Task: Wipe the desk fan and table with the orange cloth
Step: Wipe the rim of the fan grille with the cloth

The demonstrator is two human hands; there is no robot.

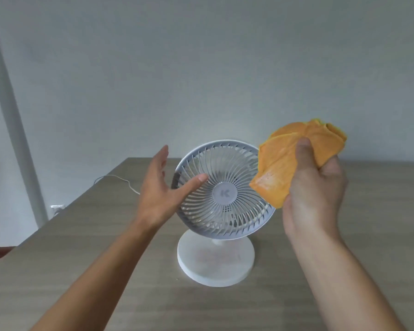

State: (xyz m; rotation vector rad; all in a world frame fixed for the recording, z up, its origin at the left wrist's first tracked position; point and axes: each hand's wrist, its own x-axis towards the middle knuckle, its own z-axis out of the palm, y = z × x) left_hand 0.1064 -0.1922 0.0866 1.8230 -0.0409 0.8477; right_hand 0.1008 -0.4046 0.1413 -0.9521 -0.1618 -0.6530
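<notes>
1. One thin white cord (pixel 120 180) trails off the far left edge of the one wood-grain table (pixel 81 271).
2. One left hand (pixel 160 187), fingers spread apart and holding nothing, hovers just beside the grille's left rim.
3. One white desk fan (pixel 222 194) stands mid-table: round ribbed grille tilted back, flat disc base, bare tabletop all around.
4. One right hand (pixel 318 185) is clamped on the one crumpled orange cloth (pixel 287 161), raised by the grille's upper right.
</notes>
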